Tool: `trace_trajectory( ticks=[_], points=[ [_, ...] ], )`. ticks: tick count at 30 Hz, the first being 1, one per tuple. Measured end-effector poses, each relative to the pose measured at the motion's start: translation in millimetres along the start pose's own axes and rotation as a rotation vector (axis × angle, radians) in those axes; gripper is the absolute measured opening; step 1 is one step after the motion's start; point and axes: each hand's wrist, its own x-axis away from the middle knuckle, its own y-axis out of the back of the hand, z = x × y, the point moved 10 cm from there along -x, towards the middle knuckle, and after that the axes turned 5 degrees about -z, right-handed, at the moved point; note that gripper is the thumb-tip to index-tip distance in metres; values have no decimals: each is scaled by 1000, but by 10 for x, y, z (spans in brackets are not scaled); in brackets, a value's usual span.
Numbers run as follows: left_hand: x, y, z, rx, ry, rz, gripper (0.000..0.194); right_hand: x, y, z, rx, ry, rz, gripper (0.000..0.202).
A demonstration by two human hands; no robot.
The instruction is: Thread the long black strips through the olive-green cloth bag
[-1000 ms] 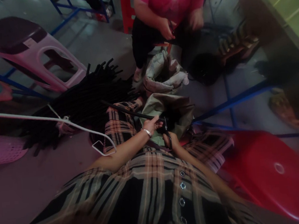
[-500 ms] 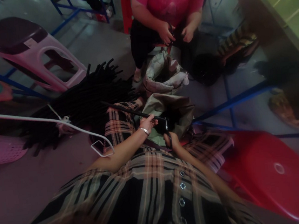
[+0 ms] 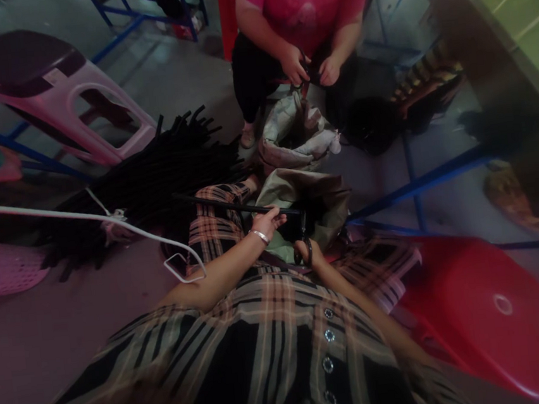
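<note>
My left hand (image 3: 268, 222) is closed around a long, thin black tube (image 3: 224, 203), which stretches off to the left over my knee. In my right hand (image 3: 313, 253) is a pair of scissors (image 3: 307, 239) with dark handles, its blades at the tube's right end. Both hands are over an open greenish-grey sack (image 3: 275, 189) between my legs, with dark contents that I cannot make out. To the left on the floor lies a large bundle of similar black tubes (image 3: 153, 181), tied with a pale strip (image 3: 115, 220).
A co-worker (image 3: 301, 8) sits opposite, both hands over a second whitish sack (image 3: 288, 152). A pink stool (image 3: 114, 125) with a dark seat stands at left, above a pink basket (image 3: 4, 269). A white bent rod (image 3: 85, 216) crosses the left side. At right is a red stool (image 3: 489, 308).
The tube in my left hand has shifted its angle slightly, and the scissors have turned a little more upright. The co-worker's hands have moved slightly down and to the left.
</note>
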Motion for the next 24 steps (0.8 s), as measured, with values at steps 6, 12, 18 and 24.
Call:
trace_trajectory(
  ticks=[6, 12, 18, 24],
  points=[
    [40, -50, 46, -23, 15, 51, 24, 81, -112, 81, -47, 9, 102, 18],
    [138, -94, 141, -67, 46, 98, 22, 79, -108, 52, -27, -62, 100, 18],
    [177, -105, 168, -93, 66, 95, 20, 81, -22, 126, 20, -50, 59, 15],
    [190, -138, 136, -140, 37, 111, 20, 72, -27, 115, 45, -17, 56, 13]
  ],
)
